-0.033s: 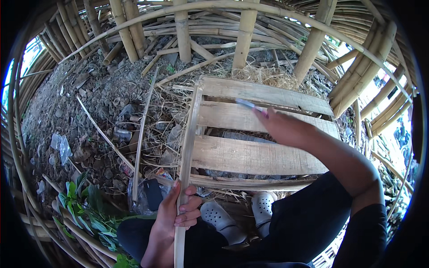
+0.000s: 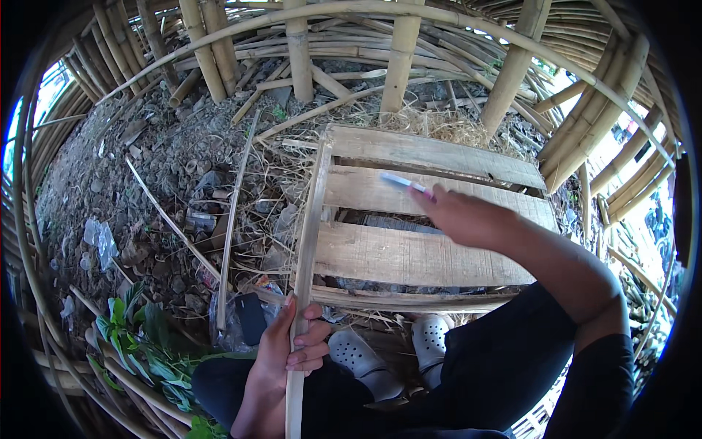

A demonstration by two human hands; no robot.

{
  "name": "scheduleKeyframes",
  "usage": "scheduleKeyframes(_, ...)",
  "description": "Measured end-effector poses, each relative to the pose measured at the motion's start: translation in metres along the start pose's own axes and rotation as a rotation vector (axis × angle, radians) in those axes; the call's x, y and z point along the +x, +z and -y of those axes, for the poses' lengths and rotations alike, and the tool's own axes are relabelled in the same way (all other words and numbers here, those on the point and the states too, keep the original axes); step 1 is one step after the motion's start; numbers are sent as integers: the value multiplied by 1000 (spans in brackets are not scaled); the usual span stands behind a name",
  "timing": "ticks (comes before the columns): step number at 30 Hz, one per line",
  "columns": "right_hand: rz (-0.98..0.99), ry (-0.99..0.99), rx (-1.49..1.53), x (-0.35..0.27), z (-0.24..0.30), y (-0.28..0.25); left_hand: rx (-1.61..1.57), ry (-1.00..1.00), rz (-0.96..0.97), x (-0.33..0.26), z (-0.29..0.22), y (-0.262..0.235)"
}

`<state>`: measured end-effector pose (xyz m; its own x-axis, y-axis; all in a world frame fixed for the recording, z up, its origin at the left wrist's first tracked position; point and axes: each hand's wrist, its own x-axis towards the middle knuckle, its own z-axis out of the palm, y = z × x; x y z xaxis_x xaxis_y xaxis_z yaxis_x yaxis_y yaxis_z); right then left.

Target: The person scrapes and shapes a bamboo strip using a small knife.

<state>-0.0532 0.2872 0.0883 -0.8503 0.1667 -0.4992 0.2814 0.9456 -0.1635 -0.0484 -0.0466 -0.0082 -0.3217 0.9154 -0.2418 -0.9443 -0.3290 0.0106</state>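
Two bare hands were at work over a rough wooden pallet [image 2: 409,256] that lay on littered ground inside a bamboo shelter. The person sat or crouched at the pallet's near edge, dark trousers and pale perforated clogs [image 2: 391,351] showing just below it.

The left hand [image 2: 281,351] was closed around a long thin bamboo strip [image 2: 307,249], fingers wrapped across it and thumb behind. The strip ran up from the lower edge of the view and lay along the pallet's left side, touching its planks.

The right hand [image 2: 464,216] reached out over the second plank from the far end. Its fingers were pinched narrow on a slim white and blue marker [image 2: 406,183] (a pen, perhaps; too blurred to tell), whose tip pointed left and rested on or just above that plank.

Left of the pallet, the ground [image 2: 146,183] was strewn with dry straw, stones, loose sticks and scraps of clear plastic. A dark flat object [image 2: 251,316] lay in a plastic wrapper close by the left hand, and green leaves [image 2: 139,344] grew near the lower left. Thick upright bamboo poles [image 2: 398,58] stood behind the pallet, with bright daylight showing between the canes on both sides.
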Motion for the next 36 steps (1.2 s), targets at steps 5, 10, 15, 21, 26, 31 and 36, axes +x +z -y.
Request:
scheduleKeyframes(5,-222,-181,-455,2,-14,24,1,-25,-7,3,2,0)
scheduleKeyframes(10,-413,380,-667,18,-14,-8,17,17,-33,-3,1,1)
scheduleKeyframes(15,-509,-276,-595,45,-69,-3,49,-15,-30,5,4,-2)
scheduleKeyframes(21,-478,141,-714,50,-76,-12,56,-32,-59,8,8,-2)
scheduleKeyframes(26,-246,-173,-439,-15,-12,10,65,-17,-66,13,7,-5)
scheduleKeyframes(31,-361,329,-1137,-19,-12,20,117,49,-103,9,7,-4)
scheduleKeyframes(36,-486,-245,-735,-3,10,22,77,100,-72,1,-5,3)
